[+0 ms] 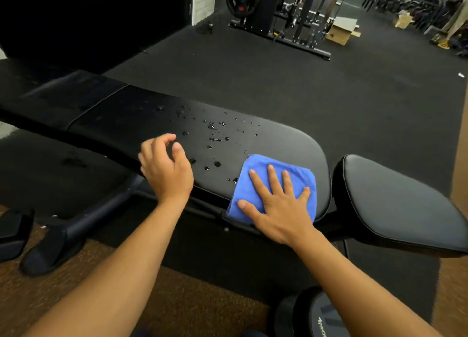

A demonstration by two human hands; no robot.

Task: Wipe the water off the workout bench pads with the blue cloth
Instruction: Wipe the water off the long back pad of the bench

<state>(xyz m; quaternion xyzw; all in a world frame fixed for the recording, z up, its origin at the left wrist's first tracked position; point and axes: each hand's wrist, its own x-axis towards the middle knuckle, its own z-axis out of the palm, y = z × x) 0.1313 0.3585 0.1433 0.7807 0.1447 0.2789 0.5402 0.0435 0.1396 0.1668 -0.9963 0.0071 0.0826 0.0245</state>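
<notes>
Nearest the camera: a dark weight (311, 316) with part of a logo showing at the bottom edge, and two bare forearms reaching in from below.

Right hand (278, 205): fingers straight and spread, palm flat, pressing the blue cloth (276, 184) onto the long bench pad (278, 144). Nothing is gripped; the cloth is held only by downward pressure. The folded cloth sits at the near right end of that pad, its near edge hanging slightly over the pad's near rim.

Left hand (164, 167): fingers loosely curled, holding nothing, at the near edge of the same pad, left of the cloth. Cannot tell whether it touches the pad.

Water droplets (215, 139): scattered between and beyond the two hands, densest mid-pad, thinning toward the far left. The closest drops lie just beside the cloth's left edge.

Seat pad (395, 200), right of the long pad and apart from it: no drops visible.

Judgement: wiping has barely begun. To do it well, keep the palm flat and sweep left along the pad, overlapping passes from near rim to far rim, so drops get absorbed rather than pushed off the edge.

Orientation: the long pad's long axis runs left to right, rising slightly to the far left; its rounded end points right, toward the seat pad.
</notes>
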